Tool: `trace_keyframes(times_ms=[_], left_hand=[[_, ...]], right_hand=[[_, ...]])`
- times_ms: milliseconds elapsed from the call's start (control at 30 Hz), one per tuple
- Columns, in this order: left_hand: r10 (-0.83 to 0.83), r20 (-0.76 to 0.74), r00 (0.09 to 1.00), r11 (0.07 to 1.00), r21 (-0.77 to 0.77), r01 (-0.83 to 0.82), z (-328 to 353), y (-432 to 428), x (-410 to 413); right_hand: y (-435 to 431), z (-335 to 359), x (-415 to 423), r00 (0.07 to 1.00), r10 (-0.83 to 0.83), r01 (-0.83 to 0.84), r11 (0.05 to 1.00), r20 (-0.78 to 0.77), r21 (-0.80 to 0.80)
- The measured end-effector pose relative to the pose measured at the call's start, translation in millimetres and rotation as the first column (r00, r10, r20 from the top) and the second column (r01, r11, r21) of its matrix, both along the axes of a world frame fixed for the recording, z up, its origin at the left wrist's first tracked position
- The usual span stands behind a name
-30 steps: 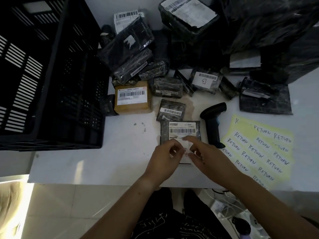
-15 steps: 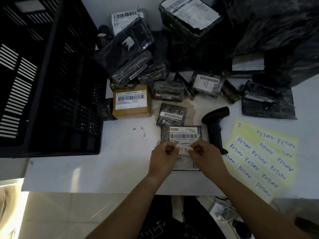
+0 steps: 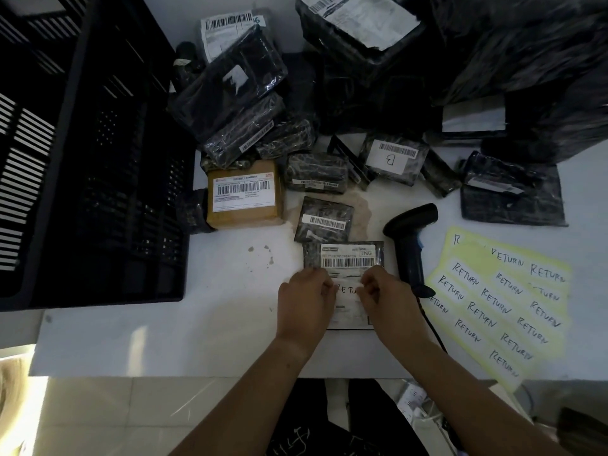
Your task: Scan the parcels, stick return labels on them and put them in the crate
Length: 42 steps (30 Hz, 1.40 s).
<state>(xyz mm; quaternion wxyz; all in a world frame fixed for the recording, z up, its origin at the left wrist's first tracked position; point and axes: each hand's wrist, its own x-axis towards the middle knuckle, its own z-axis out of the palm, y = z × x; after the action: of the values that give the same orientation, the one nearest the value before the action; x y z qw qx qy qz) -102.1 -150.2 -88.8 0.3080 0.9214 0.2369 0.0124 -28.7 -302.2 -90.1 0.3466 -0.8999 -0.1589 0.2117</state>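
Pinches at either end: the left grip (image 3: 304,301) and right grip (image 3: 385,299) each nip one end of the return label (image 3: 347,290). Its long axis runs left to right between them, directly over the parcel (image 3: 345,258) on the bench (image 3: 214,307). The crate (image 3: 92,159) stands off left, nearer the left grip. A second ago the right fingers reached outstretched; now both sets are curled.

return label (image 3: 346,290): both ends hidden | crate (image 3: 98,166): cut off left and top
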Motion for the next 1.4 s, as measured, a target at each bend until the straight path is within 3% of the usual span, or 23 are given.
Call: trace_keyframes(times_ms=[567, 900, 1133, 1400], left_hand=[[0.103, 0.011, 0.995, 0.95, -0.298, -0.095, -4, 0, -3], [0.059, -0.003, 0.998, 0.983, -0.174, -0.058, -8, -1, -1], [0.355, -0.106, 0.929, 0.888, -0.272, -0.37, -8, 1, -5], [0.223, -0.235, 0.946, 0.952, -0.155, -0.262, -7, 16, 4]], right_hand=[[-3, 2, -2, 1.0, -0.023, 0.025, 0.991, -0.012, 0.128], [1, -2, -1, 0.999, -0.04, 0.04, 0.998, 0.017, 0.052], [-1, -5, -8, 0.995, -0.094, 0.094, 0.995, 0.028, 0.021], [7, -3, -7, 0.984, -0.176, 0.178, 0.982, -0.037, 0.068]])
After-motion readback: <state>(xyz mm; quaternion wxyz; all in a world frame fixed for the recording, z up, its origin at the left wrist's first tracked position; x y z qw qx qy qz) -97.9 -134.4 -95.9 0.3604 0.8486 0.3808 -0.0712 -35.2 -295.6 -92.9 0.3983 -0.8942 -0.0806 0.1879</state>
